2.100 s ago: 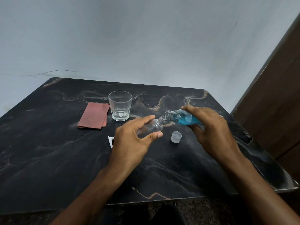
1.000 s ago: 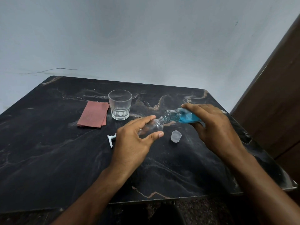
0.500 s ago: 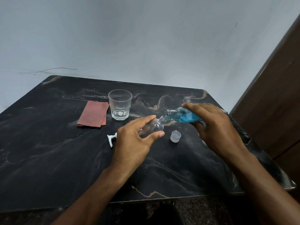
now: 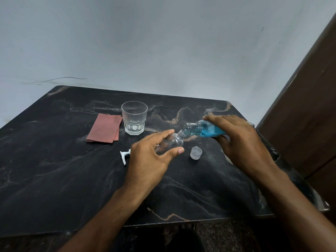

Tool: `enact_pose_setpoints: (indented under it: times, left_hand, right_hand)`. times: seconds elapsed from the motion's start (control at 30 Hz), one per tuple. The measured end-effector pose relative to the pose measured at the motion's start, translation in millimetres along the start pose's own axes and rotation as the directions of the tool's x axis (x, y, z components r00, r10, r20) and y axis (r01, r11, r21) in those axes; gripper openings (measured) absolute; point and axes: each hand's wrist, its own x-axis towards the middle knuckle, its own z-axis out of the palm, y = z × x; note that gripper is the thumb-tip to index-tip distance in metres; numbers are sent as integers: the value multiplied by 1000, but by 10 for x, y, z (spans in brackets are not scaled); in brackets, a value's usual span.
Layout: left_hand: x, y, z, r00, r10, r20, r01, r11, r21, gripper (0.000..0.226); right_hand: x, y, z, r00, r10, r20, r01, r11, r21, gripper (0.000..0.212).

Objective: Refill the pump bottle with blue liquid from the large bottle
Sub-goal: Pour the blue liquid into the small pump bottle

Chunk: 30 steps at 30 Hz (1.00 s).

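My left hand [image 4: 151, 159] grips the small clear pump bottle [image 4: 172, 141], tilted with its open neck up and to the right. My right hand [image 4: 241, 142] holds the large bottle [image 4: 201, 130] of blue liquid almost on its side. Its open mouth sits just above the small bottle's neck. The blue liquid lies in the large bottle's body, short of its mouth, and the small bottle looks clear inside. The white pump head [image 4: 125, 155] lies on the table, partly hidden behind my left hand. A translucent cap [image 4: 196, 152] stands between my hands.
A clear drinking glass [image 4: 134, 118] stands behind my left hand, with a folded reddish cloth [image 4: 104, 130] to its left. The black marble table [image 4: 54, 170] ends close to my body and just right of my right hand. A brown wooden panel [image 4: 309, 115] rises at the right.
Both hands and bottles hold nearly the same pose. The large bottle has tipped slightly further over the small bottle's neck.
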Motion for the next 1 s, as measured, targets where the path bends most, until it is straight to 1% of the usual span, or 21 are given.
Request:
enact_pose_setpoints:
  times: [0.17,0.37,0.63,1.0]
  left_hand:
    - [-10,33,4,1000,-7,9,7,999,-35,61]
    - [-6,4,2,1000,19,6,-19,1000,12,57]
    - [-7,-12,6,999,35,-3,-35,999,22,57]
    - [-4,-10,21,999,36,10,-36,999,-16,56]
  right_hand:
    - [2,-17,-18,1000,-1,4,1,1000,-10,54]
    - [-1,-24,-23,1000,3,7,-3,1000,-7,53]
    - [18,-13,-24,1000,-10,8,10,1000,4,51]
    - [30,5,-24,1000,-31,-5,31,1000,-1,51]
